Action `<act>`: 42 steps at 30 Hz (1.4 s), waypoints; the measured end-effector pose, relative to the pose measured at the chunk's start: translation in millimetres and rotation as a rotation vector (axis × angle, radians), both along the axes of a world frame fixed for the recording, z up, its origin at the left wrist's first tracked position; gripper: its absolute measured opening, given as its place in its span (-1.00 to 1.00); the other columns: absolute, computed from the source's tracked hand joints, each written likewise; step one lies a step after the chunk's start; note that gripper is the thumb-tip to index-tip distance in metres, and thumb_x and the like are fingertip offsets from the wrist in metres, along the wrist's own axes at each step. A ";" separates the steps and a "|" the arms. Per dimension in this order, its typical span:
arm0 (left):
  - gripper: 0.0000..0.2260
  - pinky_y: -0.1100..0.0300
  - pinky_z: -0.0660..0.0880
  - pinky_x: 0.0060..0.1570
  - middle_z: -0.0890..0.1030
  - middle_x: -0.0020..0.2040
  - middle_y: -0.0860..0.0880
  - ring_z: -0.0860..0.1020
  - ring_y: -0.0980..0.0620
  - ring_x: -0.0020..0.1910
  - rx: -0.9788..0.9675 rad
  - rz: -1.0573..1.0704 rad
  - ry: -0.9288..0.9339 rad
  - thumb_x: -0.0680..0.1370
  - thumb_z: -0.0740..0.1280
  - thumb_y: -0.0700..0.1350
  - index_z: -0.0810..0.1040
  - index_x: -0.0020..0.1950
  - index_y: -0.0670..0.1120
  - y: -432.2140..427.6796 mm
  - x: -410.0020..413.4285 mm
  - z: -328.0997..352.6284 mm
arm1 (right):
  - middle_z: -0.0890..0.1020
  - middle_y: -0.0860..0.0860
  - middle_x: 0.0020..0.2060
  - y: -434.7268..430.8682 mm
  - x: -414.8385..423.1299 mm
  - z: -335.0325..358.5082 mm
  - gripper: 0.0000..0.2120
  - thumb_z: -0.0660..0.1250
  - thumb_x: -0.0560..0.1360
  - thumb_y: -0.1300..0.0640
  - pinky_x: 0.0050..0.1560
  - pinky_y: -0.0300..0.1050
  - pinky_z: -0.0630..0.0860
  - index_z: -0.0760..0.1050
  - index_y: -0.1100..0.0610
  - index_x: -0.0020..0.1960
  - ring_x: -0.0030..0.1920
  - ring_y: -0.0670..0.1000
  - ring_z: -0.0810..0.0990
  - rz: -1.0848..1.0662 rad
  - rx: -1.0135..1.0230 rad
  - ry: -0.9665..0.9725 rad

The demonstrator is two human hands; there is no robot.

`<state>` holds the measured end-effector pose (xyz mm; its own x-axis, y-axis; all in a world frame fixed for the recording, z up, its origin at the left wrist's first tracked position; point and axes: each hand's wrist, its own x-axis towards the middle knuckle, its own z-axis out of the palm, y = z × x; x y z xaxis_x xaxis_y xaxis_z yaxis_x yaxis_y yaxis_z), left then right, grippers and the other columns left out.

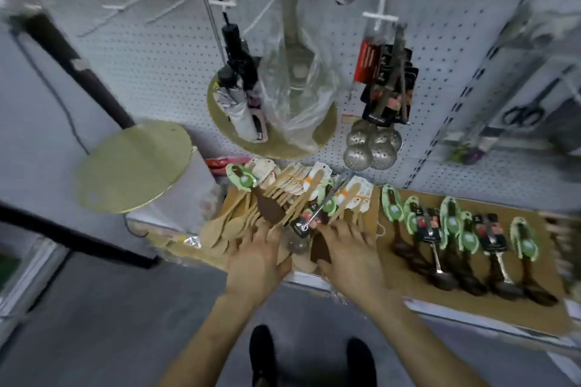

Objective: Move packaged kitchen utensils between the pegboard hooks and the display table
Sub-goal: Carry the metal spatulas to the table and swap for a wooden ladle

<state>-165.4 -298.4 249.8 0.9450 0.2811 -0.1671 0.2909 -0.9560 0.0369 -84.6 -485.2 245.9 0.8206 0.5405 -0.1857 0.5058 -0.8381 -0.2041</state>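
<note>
Both your hands rest palm-down, fingers spread, on the heap of packaged wooden utensils (283, 204) on the table (471, 308): left hand (256, 264), right hand (352, 256). Whether either grips anything, you cannot tell. Packaged skimmers (375, 122) hang on the pegboard (151, 69).

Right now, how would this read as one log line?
left hand: flat on wooden utensil pile | right hand: flat on same pile | table: dark spoons laid out | nothing lifted

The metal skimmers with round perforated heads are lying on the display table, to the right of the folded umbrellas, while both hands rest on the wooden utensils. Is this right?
Not quite. The head view shows the metal skimmers hanging from a pegboard hook, not lying on the display table. They are right of the folded umbrellas, and the left hand and right hand rest on the wooden utensils.
</note>
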 end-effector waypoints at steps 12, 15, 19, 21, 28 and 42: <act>-0.40 -0.11 0.52 0.29 0.42 0.52 0.02 0.44 -0.13 0.46 -0.047 -0.282 0.172 0.59 0.31 0.24 0.36 0.59 0.06 116.3 37.2 -45.6 | 0.43 0.06 0.44 60.0 -29.9 -47.0 -0.43 0.42 0.58 -0.07 0.27 0.07 0.56 0.40 -0.03 0.55 0.40 0.18 0.49 -0.460 0.140 0.286; -0.42 -0.09 0.55 0.21 0.43 0.47 0.01 0.48 -0.14 0.40 -0.037 -0.279 0.230 0.59 0.34 0.24 0.38 0.56 0.06 133.5 44.4 -74.4 | 0.44 0.12 0.42 62.0 -18.0 -78.0 -0.41 0.44 0.59 -0.03 0.31 0.09 0.54 0.39 0.02 0.57 0.41 0.21 0.48 -0.482 0.174 0.360; -0.43 -0.13 0.57 0.11 0.48 0.41 -0.04 0.55 -0.24 0.32 -0.098 -0.218 0.214 0.55 0.43 0.18 0.46 0.51 0.01 154.2 59.9 -121.8 | 0.46 0.18 0.41 65.8 9.2 -122.2 -0.41 0.46 0.58 0.05 0.30 0.05 0.53 0.40 0.08 0.57 0.37 0.24 0.51 -0.522 0.242 0.404; -0.43 -0.15 0.56 0.17 0.47 0.45 -0.03 0.52 -0.25 0.36 -0.142 -0.164 0.194 0.57 0.42 0.18 0.45 0.52 0.02 160.4 73.0 -143.3 | 0.47 0.18 0.40 70.3 27.9 -144.1 -0.42 0.45 0.58 0.08 0.32 0.06 0.52 0.41 0.09 0.56 0.36 0.25 0.51 -0.540 0.307 0.407; -0.45 -0.12 0.56 0.15 0.47 0.45 -0.15 0.53 -0.28 0.32 -0.269 -0.062 0.059 0.58 0.46 0.04 0.46 0.54 -0.06 177.8 106.3 -216.0 | 0.49 0.11 0.40 105.4 94.8 -208.7 -0.45 0.45 0.61 0.10 0.28 -0.12 0.52 0.41 0.05 0.57 0.35 0.15 0.57 -0.665 0.500 0.393; -0.38 -0.25 0.54 0.21 0.47 0.42 -0.17 0.47 -0.28 0.38 -0.270 0.012 0.038 0.64 0.25 0.17 0.17 0.67 0.08 210.5 161.3 -299.2 | 0.39 0.08 0.33 131.1 132.5 -278.6 -0.49 0.48 0.60 0.15 -0.10 -0.18 0.59 0.40 0.05 0.49 0.12 0.07 0.55 -0.865 0.649 0.358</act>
<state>-4.1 -87.9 -49.4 0.9336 0.2330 -0.2723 0.3083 -0.9096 0.2786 47.9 -354.1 -32.7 0.9210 -0.1019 -0.3759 -0.3653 -0.5608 -0.7430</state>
